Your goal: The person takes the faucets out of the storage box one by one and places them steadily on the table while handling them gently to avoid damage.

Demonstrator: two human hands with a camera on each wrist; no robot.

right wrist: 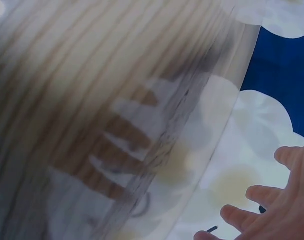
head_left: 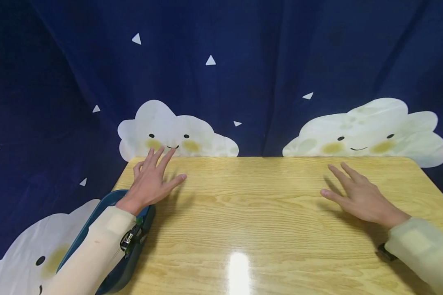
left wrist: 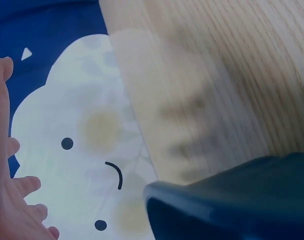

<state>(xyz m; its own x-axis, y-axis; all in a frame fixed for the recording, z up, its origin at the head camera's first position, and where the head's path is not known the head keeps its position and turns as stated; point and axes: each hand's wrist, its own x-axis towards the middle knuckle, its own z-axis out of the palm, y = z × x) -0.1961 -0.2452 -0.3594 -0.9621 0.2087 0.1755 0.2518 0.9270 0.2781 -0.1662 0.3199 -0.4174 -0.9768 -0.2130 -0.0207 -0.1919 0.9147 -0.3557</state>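
My left hand (head_left: 150, 182) hovers over the far left part of the wooden table (head_left: 243, 213), fingers spread and holding nothing. Below its wrist and forearm stands a dark blue bin (head_left: 123, 272), partly hidden by the sleeve; a bit of green and blue shows inside near the cuff. In the left wrist view the rim of the bin (left wrist: 192, 192) comes in at the lower right. On the other side, my right hand (head_left: 365, 199) is held above the table's right part, fingers apart, nothing in it. Its shadow falls on the wood, and its fingertips show in the right wrist view.
A dark blue curtain (head_left: 243, 73) with smiling white clouds and small white triangles hangs right behind the table's far edge and along its left side. A bright light reflection lies on the wood near the front. A dark wrist device (head_left: 131, 239) sits under the left cuff.
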